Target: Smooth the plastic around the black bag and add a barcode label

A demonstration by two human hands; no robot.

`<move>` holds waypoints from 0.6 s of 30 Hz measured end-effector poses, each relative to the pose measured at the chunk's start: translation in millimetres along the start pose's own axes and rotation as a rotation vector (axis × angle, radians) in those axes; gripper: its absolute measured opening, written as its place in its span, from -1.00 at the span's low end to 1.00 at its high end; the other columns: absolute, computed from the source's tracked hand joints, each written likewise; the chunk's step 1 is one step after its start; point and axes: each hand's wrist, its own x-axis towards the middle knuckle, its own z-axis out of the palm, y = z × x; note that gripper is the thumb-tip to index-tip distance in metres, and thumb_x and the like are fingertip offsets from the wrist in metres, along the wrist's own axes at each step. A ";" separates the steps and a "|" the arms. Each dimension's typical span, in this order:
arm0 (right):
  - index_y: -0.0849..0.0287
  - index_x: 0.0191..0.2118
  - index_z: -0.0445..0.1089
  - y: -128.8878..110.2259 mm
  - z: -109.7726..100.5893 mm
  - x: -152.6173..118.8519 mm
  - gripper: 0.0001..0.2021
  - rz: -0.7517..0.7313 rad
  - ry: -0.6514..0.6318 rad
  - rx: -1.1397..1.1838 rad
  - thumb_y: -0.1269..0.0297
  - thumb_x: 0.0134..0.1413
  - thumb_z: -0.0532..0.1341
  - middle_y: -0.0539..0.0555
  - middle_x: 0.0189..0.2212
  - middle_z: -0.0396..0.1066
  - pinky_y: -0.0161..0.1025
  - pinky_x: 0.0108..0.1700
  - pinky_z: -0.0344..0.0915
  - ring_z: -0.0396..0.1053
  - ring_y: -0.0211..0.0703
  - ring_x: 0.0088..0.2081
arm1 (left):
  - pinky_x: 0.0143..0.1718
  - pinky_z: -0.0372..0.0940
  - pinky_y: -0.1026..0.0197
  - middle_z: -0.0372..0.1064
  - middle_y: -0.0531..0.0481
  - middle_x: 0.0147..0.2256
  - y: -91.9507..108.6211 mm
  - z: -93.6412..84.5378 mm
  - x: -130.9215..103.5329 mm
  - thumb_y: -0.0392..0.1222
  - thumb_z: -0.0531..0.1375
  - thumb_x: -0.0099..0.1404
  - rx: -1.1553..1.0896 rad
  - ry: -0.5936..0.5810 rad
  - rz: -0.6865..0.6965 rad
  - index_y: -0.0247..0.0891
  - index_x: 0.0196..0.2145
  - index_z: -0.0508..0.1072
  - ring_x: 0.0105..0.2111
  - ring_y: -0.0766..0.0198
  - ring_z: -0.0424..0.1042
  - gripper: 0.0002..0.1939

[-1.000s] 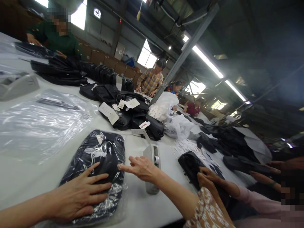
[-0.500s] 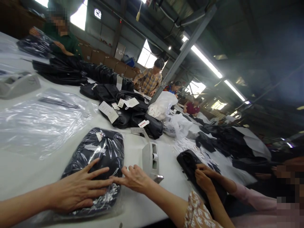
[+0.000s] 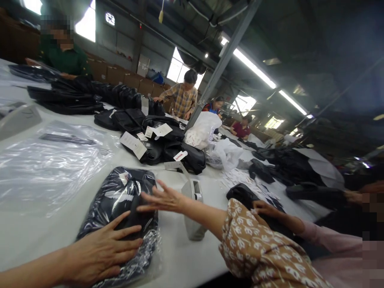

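Note:
A dark bag wrapped in clear plastic [image 3: 126,200] lies on the white table [image 3: 36,224] in front of me. My left hand [image 3: 102,252] presses flat on its near end, fingers spread. My right hand [image 3: 162,199] hovers open over the bag's right edge, fingers stretched out, holding nothing. Just beyond my right hand stands a white tape dispenser [image 3: 193,208].
Clear plastic bags [image 3: 51,160] lie at left. A pile of black bags with paper tags [image 3: 156,140] sits behind. A co-worker's hands [image 3: 264,210] handle a black bag at right. Other people work along the far side of the table.
My right hand lifted off the table and moved up over the bag's right edge. My left hand slid slightly toward the bag's near end. The view shifted a little.

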 end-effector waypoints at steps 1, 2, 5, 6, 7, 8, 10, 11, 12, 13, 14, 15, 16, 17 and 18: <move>-0.21 0.31 -0.06 14.9 -6.3 3.5 -0.47 0.057 -0.023 0.048 0.46 0.35 -0.09 0.03 0.28 0.07 0.29 0.28 -0.10 0.19 -0.09 0.10 | 0.26 -0.92 -0.06 0.13 0.20 0.30 0.0 -1.7 0.9 -0.07 0.08 0.42 0.016 -0.004 0.001 -0.05 0.35 0.00 0.36 0.18 -0.06 -0.40; -0.19 0.31 -0.04 27.3 -13.5 6.5 -0.46 0.121 -0.047 0.120 0.49 0.35 -0.10 0.06 0.28 0.08 0.31 0.27 -0.10 0.18 -0.08 0.11 | 0.25 -0.93 -0.07 0.14 0.21 0.29 0.0 -3.2 1.8 -0.07 0.08 0.42 0.028 -0.002 0.006 -0.04 0.34 0.03 0.35 0.16 -0.03 -0.41; -0.05 0.29 0.08 35.5 -33.2 13.2 -0.54 0.435 -0.062 0.484 0.41 0.34 0.02 0.16 0.13 0.26 0.20 0.21 0.04 0.23 -0.05 0.07 | 0.24 -0.95 -0.07 0.16 0.21 0.29 0.4 -4.4 2.8 -0.09 0.08 0.42 0.050 0.022 0.028 -0.05 0.32 0.09 0.34 0.13 -0.01 -0.44; 0.05 0.27 0.14 26.8 -36.9 14.9 -0.56 0.560 -0.061 0.594 0.31 0.32 0.11 0.19 0.04 0.32 0.12 0.16 0.14 0.26 -0.03 0.02 | 0.23 -0.96 -0.08 0.14 0.22 0.30 0.7 -3.5 2.3 -0.09 0.07 0.42 0.051 0.021 0.028 -0.05 0.32 0.08 0.34 0.12 -0.01 -0.45; 0.14 0.22 0.21 13.2 -38.7 16.2 -0.53 0.660 -0.063 0.671 0.17 0.25 0.21 0.20 -0.04 0.36 0.02 0.07 0.25 0.30 -0.04 -0.04 | 0.23 -0.96 -0.08 0.12 0.23 0.30 1.0 -2.1 1.4 -0.08 0.06 0.43 0.050 0.015 0.026 -0.05 0.33 0.07 0.34 0.12 -0.01 -0.44; 0.20 0.15 0.28 -3.6 -38.5 17.0 -0.48 0.724 -0.068 0.738 0.06 0.16 0.28 0.18 -0.13 0.40 -0.10 -0.04 0.32 0.34 -0.08 -0.12 | 0.23 -0.95 -0.08 0.10 0.24 0.31 1.2 -0.3 0.3 -0.08 0.05 0.43 0.044 0.003 0.020 -0.04 0.34 0.04 0.34 0.12 -0.02 -0.44; 0.20 -0.04 0.43 -39.9 -33.0 18.2 -0.53 0.784 -0.083 0.933 0.00 0.00 0.38 0.05 -0.30 0.42 -0.31 -0.25 0.32 0.37 -0.22 -0.31 | 0.26 -0.92 -0.08 0.10 0.24 0.31 1.0 4.0 -2.2 -0.08 0.05 0.43 0.023 0.008 -0.017 -0.02 0.34 0.02 0.35 0.13 -0.03 -0.43; 0.17 -0.16 0.49 -56.2 -28.5 19.1 -0.61 0.838 -0.082 1.082 0.03 -0.05 0.42 -0.02 -0.39 0.42 -0.37 -0.31 0.28 0.35 -0.28 -0.38 | 0.28 -0.88 -0.07 0.13 0.23 0.30 0.4 6.4 -3.4 -0.08 0.06 0.43 0.010 0.023 -0.025 -0.01 0.34 0.03 0.35 0.13 -0.03 -0.43; 0.15 -0.26 0.52 -69.9 -23.5 20.9 -0.69 0.912 -0.073 1.231 0.09 -0.09 0.45 -0.07 -0.47 0.40 -0.40 -0.35 0.25 0.34 -0.32 -0.43 | 0.31 -0.83 -0.05 0.15 0.22 0.29 -0.2 9.0 -4.3 -0.09 0.07 0.42 -0.001 0.038 -0.033 0.00 0.33 0.05 0.34 0.14 -0.02 -0.43; 0.14 -0.33 0.54 -80.5 -18.4 23.8 -0.75 0.997 -0.060 1.355 0.14 -0.14 0.47 -0.10 -0.53 0.38 -0.41 -0.38 0.22 0.32 -0.34 -0.46 | 0.34 -0.76 -0.03 0.16 0.21 0.29 -0.8 11.7 -5.0 -0.08 0.08 0.42 -0.010 0.047 -0.039 0.01 0.33 0.07 0.34 0.15 -0.01 -0.44; 0.14 -0.38 0.55 -88.0 -13.5 27.9 -0.77 1.083 -0.048 1.433 0.17 -0.18 0.49 -0.11 -0.57 0.37 -0.42 -0.41 0.19 0.31 -0.34 -0.49 | 0.36 -0.70 -0.01 0.18 0.20 0.28 -1.0 14.5 -5.4 -0.07 0.08 0.42 -0.020 0.057 -0.048 0.01 0.32 0.09 0.34 0.17 0.00 -0.45; 0.15 -0.40 0.55 -92.7 -8.9 33.2 -0.77 1.163 -0.040 1.454 0.17 -0.21 0.49 -0.11 -0.60 0.36 -0.42 -0.45 0.17 0.30 -0.34 -0.51 | 0.36 -0.66 0.01 0.19 0.20 0.27 -0.7 17.4 -5.5 -0.05 0.08 0.42 -0.034 0.064 -0.060 0.03 0.31 0.10 0.33 0.19 0.03 -0.46; 0.16 -0.41 0.55 -95.1 -5.0 39.0 -0.77 1.235 -0.032 1.447 0.17 -0.21 0.48 -0.11 -0.62 0.36 -0.42 -0.49 0.15 0.28 -0.34 -0.55 | 0.36 -0.65 0.03 0.20 0.22 0.27 0.2 20.0 -5.4 -0.03 0.07 0.42 -0.051 0.068 -0.075 0.04 0.31 0.11 0.31 0.20 0.06 -0.47; 0.17 -0.41 0.55 -95.7 -1.7 44.6 -0.77 1.298 -0.024 1.435 0.15 -0.20 0.47 -0.10 -0.64 0.37 -0.42 -0.53 0.13 0.26 -0.34 -0.58 | 0.36 -0.67 0.05 0.22 0.23 0.26 1.8 22.1 -5.0 -0.01 0.07 0.43 -0.068 0.073 -0.102 0.06 0.30 0.12 0.30 0.22 0.09 -0.48; 0.18 -0.42 0.55 -94.7 0.6 48.8 -0.77 1.364 -0.014 1.430 0.14 -0.17 0.45 -0.09 -0.65 0.37 -0.42 -0.56 0.12 0.25 -0.34 -0.61 | 0.34 -0.70 0.06 0.23 0.25 0.25 3.8 23.2 -4.5 0.00 0.06 0.43 -0.085 0.069 -0.124 0.07 0.29 0.13 0.28 0.22 0.12 -0.50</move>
